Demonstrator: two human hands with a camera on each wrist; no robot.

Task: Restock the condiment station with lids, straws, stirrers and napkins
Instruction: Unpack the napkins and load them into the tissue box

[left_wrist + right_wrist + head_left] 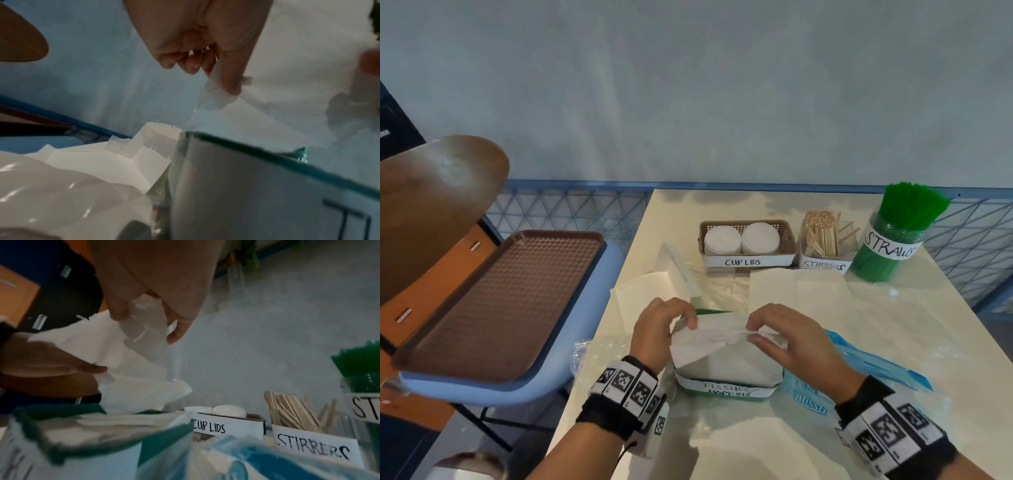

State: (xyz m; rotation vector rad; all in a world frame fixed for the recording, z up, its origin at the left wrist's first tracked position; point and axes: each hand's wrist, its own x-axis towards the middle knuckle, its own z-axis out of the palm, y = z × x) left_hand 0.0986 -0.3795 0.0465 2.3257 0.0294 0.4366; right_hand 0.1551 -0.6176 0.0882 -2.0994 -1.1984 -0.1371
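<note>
A green container [724, 390] labelled TISSUES NAPKINS stands near the table's front edge, filled with white napkins. Over it both hands hold one white napkin [717, 339] stretched between them. My left hand [690, 322] pinches its left edge; in the left wrist view the thumb [231, 81] presses the napkin [246, 116] against curled fingers above the container [257, 178]. My right hand [751, 334] pinches the right edge; in the right wrist view the right hand [144, 321] grips the napkin [98, 345] opposite the left hand [51, 365].
At the back stand a CUP LIDS basket [746, 240], a STIRRERS box [825, 240] and a STRAWS jar [893, 236]. A blue tissue pack [859, 359] lies right of the container, an opened white box [674, 270] behind it. A brown tray [500, 301] rests on a chair at left.
</note>
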